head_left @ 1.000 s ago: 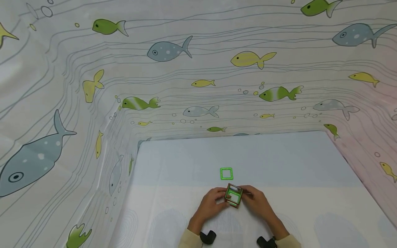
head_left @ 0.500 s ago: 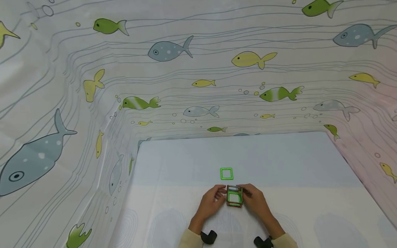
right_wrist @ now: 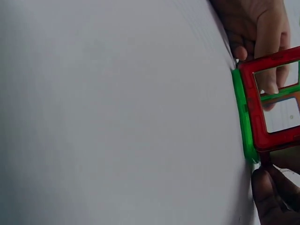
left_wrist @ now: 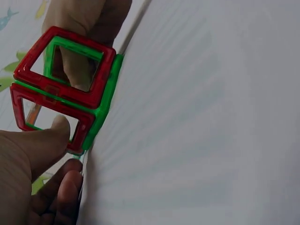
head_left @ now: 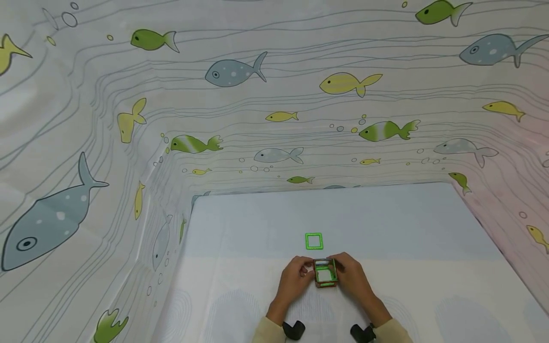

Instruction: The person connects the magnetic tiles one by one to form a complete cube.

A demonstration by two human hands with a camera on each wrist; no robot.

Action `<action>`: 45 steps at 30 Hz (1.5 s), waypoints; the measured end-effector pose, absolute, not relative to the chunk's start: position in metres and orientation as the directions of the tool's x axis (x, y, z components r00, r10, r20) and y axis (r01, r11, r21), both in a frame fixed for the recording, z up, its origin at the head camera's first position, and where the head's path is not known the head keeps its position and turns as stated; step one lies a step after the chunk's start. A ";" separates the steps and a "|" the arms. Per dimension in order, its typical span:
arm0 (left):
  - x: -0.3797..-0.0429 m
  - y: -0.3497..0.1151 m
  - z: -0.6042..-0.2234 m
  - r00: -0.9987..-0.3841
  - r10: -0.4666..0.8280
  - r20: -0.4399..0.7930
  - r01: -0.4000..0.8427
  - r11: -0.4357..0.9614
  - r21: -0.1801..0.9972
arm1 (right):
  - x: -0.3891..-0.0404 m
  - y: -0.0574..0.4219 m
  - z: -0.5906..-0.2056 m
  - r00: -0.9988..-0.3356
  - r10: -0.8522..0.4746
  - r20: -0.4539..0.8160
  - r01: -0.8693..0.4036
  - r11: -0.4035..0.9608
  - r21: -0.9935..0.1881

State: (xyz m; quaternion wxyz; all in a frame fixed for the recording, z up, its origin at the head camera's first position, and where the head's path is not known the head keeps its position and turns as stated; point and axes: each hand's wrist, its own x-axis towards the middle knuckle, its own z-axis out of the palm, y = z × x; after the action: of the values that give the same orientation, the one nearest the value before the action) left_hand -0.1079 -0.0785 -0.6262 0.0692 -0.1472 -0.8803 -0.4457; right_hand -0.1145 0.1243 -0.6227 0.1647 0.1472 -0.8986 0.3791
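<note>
A small open-topped box of square magnetic tiles [head_left: 327, 284], red sides on a green base, sits on the table between both hands. My left hand [head_left: 293, 281] is at its left side. In the left wrist view, the left thumb [left_wrist: 58, 129] presses a red side tile [left_wrist: 89, 124], with the other fingers curled low by the green base tile [left_wrist: 103, 108]. My right hand [head_left: 353, 276] grips the right side; in the right wrist view its fingertips [right_wrist: 262, 185] pinch the box's near lower corner. Beyond the box lies a loose green square tile [head_left: 307, 241], flat.
The table [head_left: 386, 219] has a pale cloth with faint round patterns. Behind and at both sides rise fish-printed curtains [head_left: 240, 109]. Black wrist mounts [head_left: 294, 329] sit at both cuffs.
The box was tilted a second ago and now stands square to me, slightly further right. My left thumb came off its front, drew back, and is now against its left side.
</note>
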 end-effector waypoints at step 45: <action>-0.109 -0.064 -0.627 -0.972 0.010 0.235 0.187 0.639 0.746 | -0.120 0.120 -0.622 -0.931 -0.132 0.342 -0.343 0.641 -0.686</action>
State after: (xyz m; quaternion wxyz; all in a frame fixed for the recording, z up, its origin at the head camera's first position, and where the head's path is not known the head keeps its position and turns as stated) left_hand -0.1093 -0.0639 -0.6267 0.1050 -0.0546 -0.8992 -0.4212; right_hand -0.1201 0.1198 -0.6220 0.1312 0.1324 -0.8964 0.4022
